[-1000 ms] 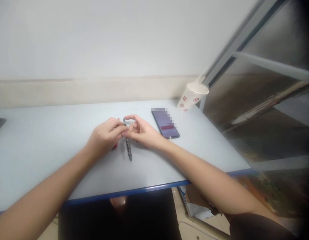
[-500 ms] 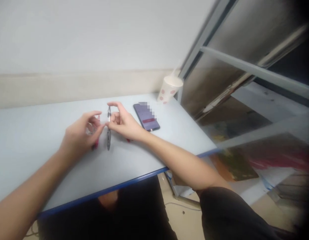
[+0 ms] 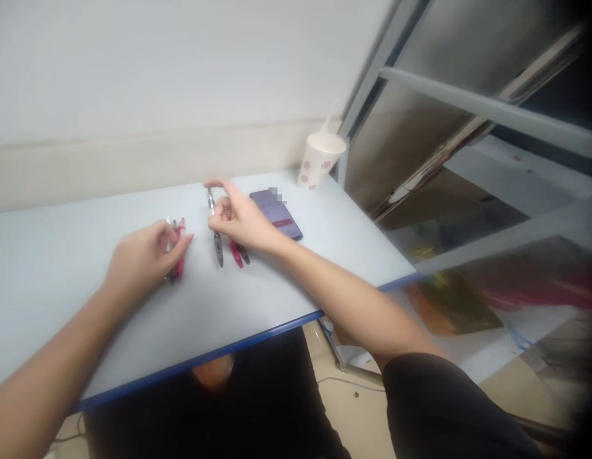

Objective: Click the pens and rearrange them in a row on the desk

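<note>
A grey pen (image 3: 218, 247) with a silver and clear upper part is held by my right hand (image 3: 241, 220). Its index finger reaches over the pen's far end, the thumb presses near the middle and the other fingers are curled. Close to that hand, a red pen (image 3: 236, 255) and a dark pen (image 3: 245, 255) lie partly under it. My left hand (image 3: 140, 252) rests over a small group of pens, among them a red pen (image 3: 180, 268). Its thumb is stretched out over them, apart from the bent fingers. Those pens are partly hidden by the hand.
A smartphone (image 3: 279, 220) lies on the white table (image 3: 219, 312) beyond my right wrist. At the back right corner stands a paper cup (image 3: 319, 159) with a straw. The table has a blue front edge (image 3: 200, 360), and a metal-framed rack (image 3: 468, 108) rises at the right.
My hands have moved apart: the left thumb has come away from the right hand and the grey pen. The pen has tilted slightly. The view has shifted a little.
</note>
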Demonstrator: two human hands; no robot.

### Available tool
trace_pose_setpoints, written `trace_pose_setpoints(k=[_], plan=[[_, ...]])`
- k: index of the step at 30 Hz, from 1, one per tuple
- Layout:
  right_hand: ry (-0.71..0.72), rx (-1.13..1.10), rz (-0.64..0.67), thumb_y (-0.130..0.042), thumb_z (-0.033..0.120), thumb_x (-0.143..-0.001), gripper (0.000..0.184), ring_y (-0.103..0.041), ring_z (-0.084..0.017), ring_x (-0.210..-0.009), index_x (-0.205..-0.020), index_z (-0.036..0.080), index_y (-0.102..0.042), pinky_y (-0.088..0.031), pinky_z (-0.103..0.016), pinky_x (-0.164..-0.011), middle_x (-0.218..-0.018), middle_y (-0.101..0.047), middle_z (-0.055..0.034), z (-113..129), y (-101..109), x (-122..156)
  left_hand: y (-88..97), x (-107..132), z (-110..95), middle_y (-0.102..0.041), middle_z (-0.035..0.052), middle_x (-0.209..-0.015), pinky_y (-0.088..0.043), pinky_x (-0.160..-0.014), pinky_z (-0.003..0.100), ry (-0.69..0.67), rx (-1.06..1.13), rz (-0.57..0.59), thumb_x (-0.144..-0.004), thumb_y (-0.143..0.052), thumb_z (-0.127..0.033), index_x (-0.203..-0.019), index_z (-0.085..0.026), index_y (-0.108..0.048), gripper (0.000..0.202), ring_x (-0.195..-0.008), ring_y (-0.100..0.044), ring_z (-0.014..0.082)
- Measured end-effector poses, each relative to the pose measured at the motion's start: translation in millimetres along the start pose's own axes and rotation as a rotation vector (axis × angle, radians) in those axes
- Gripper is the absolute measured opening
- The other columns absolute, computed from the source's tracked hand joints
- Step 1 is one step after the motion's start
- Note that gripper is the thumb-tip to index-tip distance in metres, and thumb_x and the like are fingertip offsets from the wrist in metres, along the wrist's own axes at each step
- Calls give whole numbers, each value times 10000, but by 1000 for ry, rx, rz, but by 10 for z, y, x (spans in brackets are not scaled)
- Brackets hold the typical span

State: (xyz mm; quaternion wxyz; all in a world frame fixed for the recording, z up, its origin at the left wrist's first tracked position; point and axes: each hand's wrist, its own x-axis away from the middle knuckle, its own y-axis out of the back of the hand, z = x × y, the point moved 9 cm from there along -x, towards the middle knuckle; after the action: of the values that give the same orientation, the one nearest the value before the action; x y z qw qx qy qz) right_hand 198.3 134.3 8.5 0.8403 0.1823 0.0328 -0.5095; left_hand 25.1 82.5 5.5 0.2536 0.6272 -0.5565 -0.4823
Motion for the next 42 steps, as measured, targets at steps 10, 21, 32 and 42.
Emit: trace_pose_setpoints(k=[10, 21, 32, 42], plan=[[-13, 17, -19, -588, 143, -780, 458, -553, -155, -716, -1214, 255, -498, -446, -287, -710, -751, -506, 75, -20, 158, -49, -24, -5, -12, -575, -48, -500, -299, -470, 279, -16, -106, 33, -929, -697, -501, -725, -270, -491, 371, -438, -532, 172], [38, -5, -42, -595, 133, -755, 428, -519, -138, -676, -1161, 253, -525, -437, -293, -709, -721, -497, 92, -6, 232, -76, -209, -4, 85, -690, 26, -705, -368, -611, 326, 245, -230, 282, -934, -559, -522, -842, -257, -562, 281, -702, -649, 262], [-51, -9, 143, -627, 124, -735, 419, -546, -125, -657, -1131, 244, -558, -439, -262, -649, -723, -540, 90, -68, -104, 20, -52, 17, 83, -573, -21, -577, -367, -581, 302, 237, 192, 51, -831, -629, -447, -733, -238, -569, 238, -550, -542, 180], [-7, -133, -22, -697, 211, -776, 378, -510, -107, -551, -1127, 235, -559, -412, -268, -540, -693, -545, 94, -18, 210, -53, 83, 14, 243, -565, -45, -539, -348, -431, 244, 357, 645, -88, -827, -681, -333, -715, -221, -569, 194, -395, -453, 108]])
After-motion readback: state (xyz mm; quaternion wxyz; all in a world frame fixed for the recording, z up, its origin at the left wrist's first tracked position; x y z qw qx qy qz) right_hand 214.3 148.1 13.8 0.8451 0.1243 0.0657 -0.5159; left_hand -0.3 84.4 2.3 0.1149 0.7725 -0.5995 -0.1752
